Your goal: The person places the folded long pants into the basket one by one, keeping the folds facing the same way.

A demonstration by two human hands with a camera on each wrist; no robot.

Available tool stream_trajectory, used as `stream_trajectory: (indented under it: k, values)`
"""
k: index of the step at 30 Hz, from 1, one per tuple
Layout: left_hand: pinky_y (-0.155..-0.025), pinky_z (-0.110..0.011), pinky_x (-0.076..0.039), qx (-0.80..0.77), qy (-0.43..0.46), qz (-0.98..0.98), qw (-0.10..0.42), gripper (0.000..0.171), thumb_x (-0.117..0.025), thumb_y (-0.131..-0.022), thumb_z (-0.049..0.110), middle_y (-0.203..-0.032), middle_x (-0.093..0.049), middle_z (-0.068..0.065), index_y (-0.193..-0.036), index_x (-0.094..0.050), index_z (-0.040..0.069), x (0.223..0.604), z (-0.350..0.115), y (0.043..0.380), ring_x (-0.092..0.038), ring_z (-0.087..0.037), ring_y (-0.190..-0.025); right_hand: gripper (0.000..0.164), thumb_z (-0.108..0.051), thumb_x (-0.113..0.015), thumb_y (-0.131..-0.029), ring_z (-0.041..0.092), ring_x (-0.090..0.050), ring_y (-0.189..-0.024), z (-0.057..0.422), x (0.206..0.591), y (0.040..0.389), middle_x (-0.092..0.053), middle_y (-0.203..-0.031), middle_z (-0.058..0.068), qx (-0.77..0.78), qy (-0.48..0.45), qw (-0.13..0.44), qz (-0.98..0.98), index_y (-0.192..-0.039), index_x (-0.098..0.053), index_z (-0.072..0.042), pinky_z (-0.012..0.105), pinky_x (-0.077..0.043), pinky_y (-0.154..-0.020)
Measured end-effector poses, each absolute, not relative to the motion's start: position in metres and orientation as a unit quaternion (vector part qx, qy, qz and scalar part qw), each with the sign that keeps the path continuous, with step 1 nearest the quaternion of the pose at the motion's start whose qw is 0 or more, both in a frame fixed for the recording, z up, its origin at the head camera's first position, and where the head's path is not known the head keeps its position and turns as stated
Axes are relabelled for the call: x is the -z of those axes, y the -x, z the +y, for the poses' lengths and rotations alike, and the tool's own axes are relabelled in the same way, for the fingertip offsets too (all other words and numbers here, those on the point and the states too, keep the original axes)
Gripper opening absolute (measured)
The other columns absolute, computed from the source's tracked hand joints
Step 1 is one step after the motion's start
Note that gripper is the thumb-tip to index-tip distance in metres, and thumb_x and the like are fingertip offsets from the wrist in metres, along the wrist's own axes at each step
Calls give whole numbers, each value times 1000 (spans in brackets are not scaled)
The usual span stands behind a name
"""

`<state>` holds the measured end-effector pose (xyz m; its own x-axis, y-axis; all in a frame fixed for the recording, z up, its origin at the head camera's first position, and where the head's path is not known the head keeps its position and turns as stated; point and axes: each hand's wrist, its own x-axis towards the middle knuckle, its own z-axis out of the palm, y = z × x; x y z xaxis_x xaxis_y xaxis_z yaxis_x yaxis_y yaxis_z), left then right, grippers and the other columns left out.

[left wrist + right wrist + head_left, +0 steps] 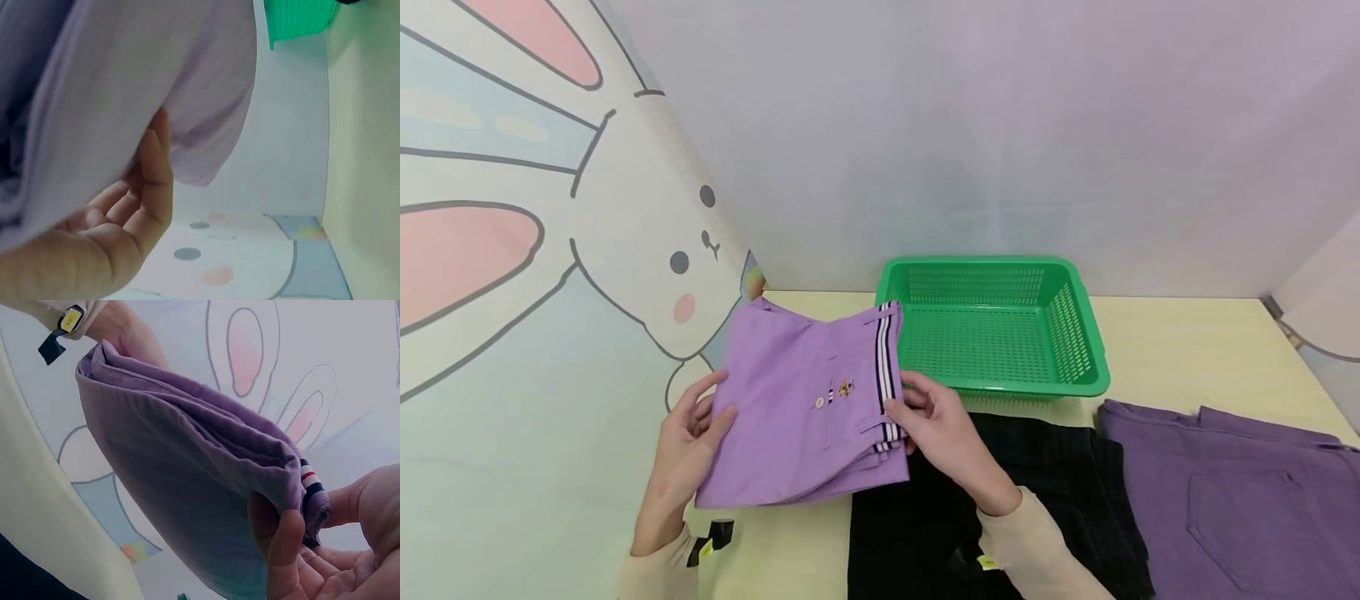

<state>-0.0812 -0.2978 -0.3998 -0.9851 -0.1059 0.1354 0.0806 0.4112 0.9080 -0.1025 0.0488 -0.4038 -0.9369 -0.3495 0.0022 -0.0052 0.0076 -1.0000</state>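
The left grip (688, 446) pinches the left edge of a folded lilac garment (782, 400), thumb on the front face and fingers bent behind. The right grip (943, 433) pinches the opposite edge, its thumb on the striped band (885, 367) and its fingers around the back. The garment thus lies between the two, touching both, and the right wrist view shows it lifted off the table (1165, 350), tilted, its layers stacked along the fold.

The step in hand appears to be holding and squaring the folded piece in the air. The next move, as I judge it, calls for both hands to travel together with even tension, so that the inner layers do not slip or the lower edge fan out.

Just beyond the right grip stands a green basket (1015, 388), with no garment visible in it; the lilac cloth overlaps its left end in the head view. Below the right forearm lies a black garment (925, 533), and farther right a darker purple one (1247, 517), both flat on the table.
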Motion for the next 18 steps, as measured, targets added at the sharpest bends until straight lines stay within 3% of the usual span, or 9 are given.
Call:
stream_trajectory:
  k: [7, 10, 14, 18]
  values:
    - [-77, -16, -58, 547, -4, -832, 89, 42, -65, -104, 2, -113, -70, 29, -146, -59, 0, 400, -282, 90, -70, 3, -96, 46, -13, -66, -107, 8, -70, -71, 62, 405, 106, -75, -126, 25, 707, 94, 101, 694, -150, -57, -1, 27, -58, -60]
    - [-77, -16, -58, 556, 4, -827, 88, 40, -66, -104, 1, -115, -71, 23, -143, -61, -2, 400, -274, 97, -70, 2, -96, 47, -12, -66, -106, 7, -71, -72, 69, 404, 108, -75, -126, 26, 712, 74, 89, 693, -150, -57, 0, 27, -59, -61]
    - [-79, -17, -58, 574, 5, -816, 72, 41, -66, -103, 1, -125, -75, -1, -144, -61, -2, 399, -261, 107, -71, 1, -97, 48, -13, -66, -106, 6, -71, -74, 80, 401, 112, -74, -128, 26, 707, 48, 77, 701, -151, -55, 0, 25, -59, -63]
    - [-83, -17, -59, 594, 3, -804, 42, 43, -65, -103, -1, -141, -66, -26, -146, -59, -2, 401, -249, 118, -71, 4, -103, 49, -12, -66, -106, 4, -68, -72, 94, 398, 115, -73, -130, 27, 693, 24, 61, 718, -152, -54, 1, 23, -57, -63]
